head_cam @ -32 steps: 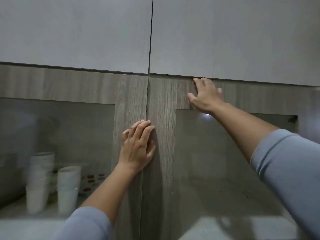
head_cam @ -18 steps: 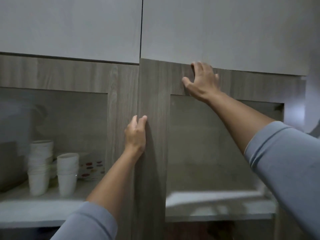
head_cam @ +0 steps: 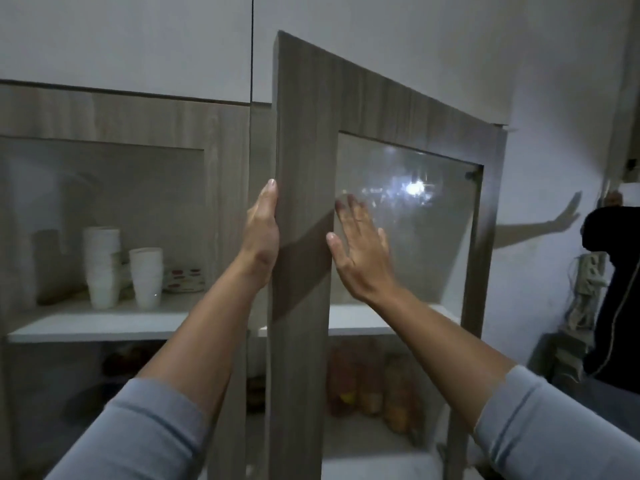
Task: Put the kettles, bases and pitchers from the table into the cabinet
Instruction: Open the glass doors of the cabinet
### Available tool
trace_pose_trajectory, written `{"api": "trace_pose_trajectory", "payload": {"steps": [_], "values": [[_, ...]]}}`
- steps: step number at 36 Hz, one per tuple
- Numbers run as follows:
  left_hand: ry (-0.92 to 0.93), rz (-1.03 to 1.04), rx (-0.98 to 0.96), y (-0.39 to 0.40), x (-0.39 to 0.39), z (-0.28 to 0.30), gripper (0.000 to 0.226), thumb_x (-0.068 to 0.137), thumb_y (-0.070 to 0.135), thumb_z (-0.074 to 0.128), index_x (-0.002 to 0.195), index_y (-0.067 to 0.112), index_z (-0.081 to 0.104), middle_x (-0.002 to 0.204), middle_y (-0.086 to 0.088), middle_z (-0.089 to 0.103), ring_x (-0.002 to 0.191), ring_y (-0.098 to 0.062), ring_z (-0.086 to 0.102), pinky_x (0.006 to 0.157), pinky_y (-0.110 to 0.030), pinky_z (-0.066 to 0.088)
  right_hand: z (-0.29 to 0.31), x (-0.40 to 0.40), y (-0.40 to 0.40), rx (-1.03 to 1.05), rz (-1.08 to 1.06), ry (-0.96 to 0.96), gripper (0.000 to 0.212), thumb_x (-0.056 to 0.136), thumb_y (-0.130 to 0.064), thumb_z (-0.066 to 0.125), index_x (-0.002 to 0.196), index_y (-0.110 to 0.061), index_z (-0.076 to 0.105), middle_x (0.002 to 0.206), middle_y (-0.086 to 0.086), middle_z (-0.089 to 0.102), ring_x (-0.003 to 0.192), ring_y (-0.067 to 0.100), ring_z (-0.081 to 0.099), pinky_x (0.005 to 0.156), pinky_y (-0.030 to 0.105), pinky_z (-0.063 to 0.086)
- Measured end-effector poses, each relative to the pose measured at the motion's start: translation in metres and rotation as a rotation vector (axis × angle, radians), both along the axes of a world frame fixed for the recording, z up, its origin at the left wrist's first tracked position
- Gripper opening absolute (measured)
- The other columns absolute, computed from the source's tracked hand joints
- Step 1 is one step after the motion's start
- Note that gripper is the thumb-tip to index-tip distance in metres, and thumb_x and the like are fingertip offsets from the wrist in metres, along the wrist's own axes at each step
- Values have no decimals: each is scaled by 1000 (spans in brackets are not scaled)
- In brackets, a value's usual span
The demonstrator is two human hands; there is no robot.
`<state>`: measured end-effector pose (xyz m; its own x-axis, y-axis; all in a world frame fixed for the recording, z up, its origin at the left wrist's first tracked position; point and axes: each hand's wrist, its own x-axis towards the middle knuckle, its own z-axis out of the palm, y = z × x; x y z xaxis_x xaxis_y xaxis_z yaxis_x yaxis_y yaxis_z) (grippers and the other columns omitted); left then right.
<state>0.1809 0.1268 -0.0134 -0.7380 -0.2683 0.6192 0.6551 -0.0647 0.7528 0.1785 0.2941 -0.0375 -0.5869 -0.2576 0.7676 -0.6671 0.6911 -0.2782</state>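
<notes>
A wood-grain cabinet with glass-panelled doors fills the view. Its right door (head_cam: pixel 301 140) stands partly swung out towards me. My left hand (head_cam: pixel 261 233) grips the free vertical edge of that door, fingers curled behind it. My right hand (head_cam: pixel 360 251) is flat and spread, palm against the door's glass pane (head_cam: pixel 415 237). The left door (head_cam: pixel 225 188) is closed. No kettle, base or pitcher is in view.
Behind the left glass, stacks of white cups (head_cam: pixel 104 268) and a spotted dish (head_cam: pixel 183 280) sit on a white shelf (head_cam: pixel 97 327). Jars or bottles (head_cam: pixel 377 389) show on the lower shelf. A person in dark clothes (head_cam: pixel 616 299) stands at the far right by the wall.
The right door has swung out from closed to partly open. My left hand moved onto its edge, and my right hand dropped from the door's top to the glass.
</notes>
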Motion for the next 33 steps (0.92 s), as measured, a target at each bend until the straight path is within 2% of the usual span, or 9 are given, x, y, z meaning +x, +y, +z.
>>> {"api": "trace_pose_trajectory", "payload": {"steps": [7,12,15,18,22,25,27,29,33], "values": [[-2,-160,-128,74,90,-5,105,67,83,49,147,15,33,153,-10,37,143,-28,33,117,-52,25,-56,70,45,-139,20,-79,63,91,-45,19,151,-32,4,163,-10,2,150,7,2,121,37,12],[68,-370,-187,132,148,-4,84,83,67,37,148,14,33,147,-16,44,136,-33,43,115,-53,30,-71,122,79,-341,47,-136,49,104,-29,30,151,-26,20,156,-16,20,144,3,16,119,24,13],[138,-469,-170,165,171,-6,73,92,56,29,151,13,27,153,-21,32,143,-38,28,117,-58,20,-74,143,103,-448,64,-180,46,104,-28,28,150,-23,28,153,-13,29,142,3,23,116,18,15],[200,-497,-182,204,187,-10,68,93,50,21,155,22,14,162,-8,12,150,-23,10,123,-49,8,-77,162,131,-600,91,-233,44,104,-30,31,146,-20,37,152,-3,39,142,9,31,120,30,22],[234,-580,-162,253,201,-20,65,94,43,16,155,22,5,163,8,5,149,-3,5,124,-31,1,-79,189,166,-722,56,-308,51,98,-41,34,140,-15,49,144,1,52,135,11,44,114,29,32],[251,-606,-205,287,204,-27,64,95,44,15,154,23,5,162,12,4,148,1,4,124,-30,2,-82,201,200,-869,11,-372,32,103,-27,36,102,-20,68,92,-10,75,92,-1,65,89,23,46],[260,-621,-226,309,206,-32,66,94,50,16,154,24,6,162,12,4,148,1,3,124,-33,2,-84,209,222,-949,-71,-393,36,102,-23,36,77,-22,62,59,-12,67,61,-3,61,67,17,45],[276,-644,-235,329,209,-35,72,91,57,18,154,25,7,163,12,4,149,1,2,124,-37,3,-85,221,241,-1039,-151,-414,34,101,-26,39,78,-16,61,61,-7,64,60,3,59,63,17,46],[302,-597,-333,363,215,-41,63,96,47,13,154,22,8,163,8,2,150,-3,-1,124,-37,2,-93,240,275,-1203,-236,-409,31,100,-29,43,79,-18,63,82,-1,61,76,10,54,84,29,45]]}}
